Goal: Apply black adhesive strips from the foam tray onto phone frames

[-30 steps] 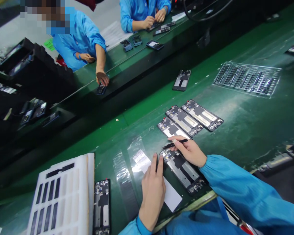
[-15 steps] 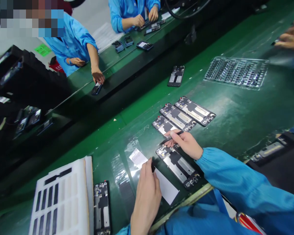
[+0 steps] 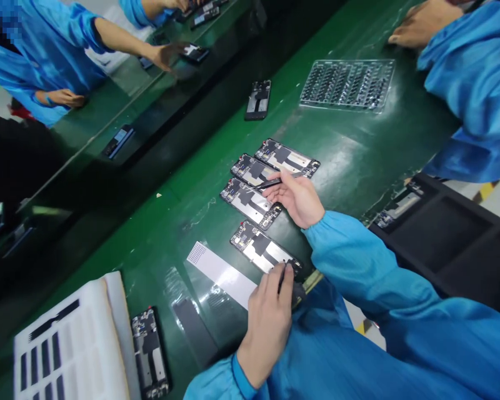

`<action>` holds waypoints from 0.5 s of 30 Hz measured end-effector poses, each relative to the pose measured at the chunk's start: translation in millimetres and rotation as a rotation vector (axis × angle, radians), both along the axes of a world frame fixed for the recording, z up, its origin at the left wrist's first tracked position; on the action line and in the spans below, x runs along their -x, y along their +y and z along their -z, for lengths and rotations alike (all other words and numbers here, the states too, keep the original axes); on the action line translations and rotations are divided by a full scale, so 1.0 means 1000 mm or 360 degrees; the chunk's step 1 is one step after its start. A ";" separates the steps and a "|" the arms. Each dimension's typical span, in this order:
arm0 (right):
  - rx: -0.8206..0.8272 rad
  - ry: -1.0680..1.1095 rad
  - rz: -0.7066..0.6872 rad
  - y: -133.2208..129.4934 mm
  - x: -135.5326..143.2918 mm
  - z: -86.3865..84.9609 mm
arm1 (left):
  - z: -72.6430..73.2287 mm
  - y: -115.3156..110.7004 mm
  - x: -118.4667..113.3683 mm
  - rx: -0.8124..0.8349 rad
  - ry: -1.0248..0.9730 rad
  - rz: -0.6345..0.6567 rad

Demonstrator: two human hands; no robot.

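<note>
My right hand (image 3: 294, 197) is closed on black tweezers (image 3: 270, 182), whose tips point left over an open phone body (image 3: 250, 203). Two more phone bodies (image 3: 254, 169) (image 3: 287, 157) lie behind it in a slanted row. Nearer to me, my left hand (image 3: 269, 316) rests with bent fingers at the lower end of another phone body (image 3: 260, 250); a dark item shows between its fingers, too hidden to name. A white strip with small dark print (image 3: 223, 275) runs from the left toward that hand. A dark strip (image 3: 195, 330) lies farther left.
White sheets with black stickers (image 3: 89, 328) and a phone body (image 3: 150, 353) are at lower left. A clear tray of small parts (image 3: 348, 83) and one phone body (image 3: 258, 100) are farther back. Black trays (image 3: 454, 233) stand at right; co-workers' hands (image 3: 425, 22) (image 3: 164, 55) are nearby.
My left hand has moved from the white strip to the near phone body's lower end. The tweezers have shifted from above the near phone body to the row behind. The view has shifted right.
</note>
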State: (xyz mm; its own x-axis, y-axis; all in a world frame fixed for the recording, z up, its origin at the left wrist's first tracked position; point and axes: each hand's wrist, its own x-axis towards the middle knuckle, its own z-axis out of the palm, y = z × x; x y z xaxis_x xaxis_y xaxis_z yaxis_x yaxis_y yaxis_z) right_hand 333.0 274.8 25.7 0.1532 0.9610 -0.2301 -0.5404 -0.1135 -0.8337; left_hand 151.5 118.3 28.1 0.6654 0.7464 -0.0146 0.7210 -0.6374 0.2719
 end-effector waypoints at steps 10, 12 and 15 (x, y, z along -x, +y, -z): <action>0.0051 -0.0056 -0.0128 0.001 0.001 0.001 | 0.011 0.001 -0.005 -0.0073 0.0014 0.0098; 0.0035 -0.0067 -0.0126 0.000 0.000 0.002 | 0.013 0.000 -0.005 -0.0123 0.0042 0.0098; 0.0029 -0.0092 -0.0135 0.000 0.001 0.001 | 0.011 -0.001 -0.008 -0.0152 0.0113 0.0095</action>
State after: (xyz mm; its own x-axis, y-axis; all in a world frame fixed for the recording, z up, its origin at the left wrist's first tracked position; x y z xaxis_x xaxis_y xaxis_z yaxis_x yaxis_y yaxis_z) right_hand 332.3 274.6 24.4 0.0849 0.9669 -0.2408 -0.4792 -0.1723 -0.8607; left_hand 159.8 117.3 17.5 0.7083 0.7059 0.0062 0.6964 -0.7002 0.1575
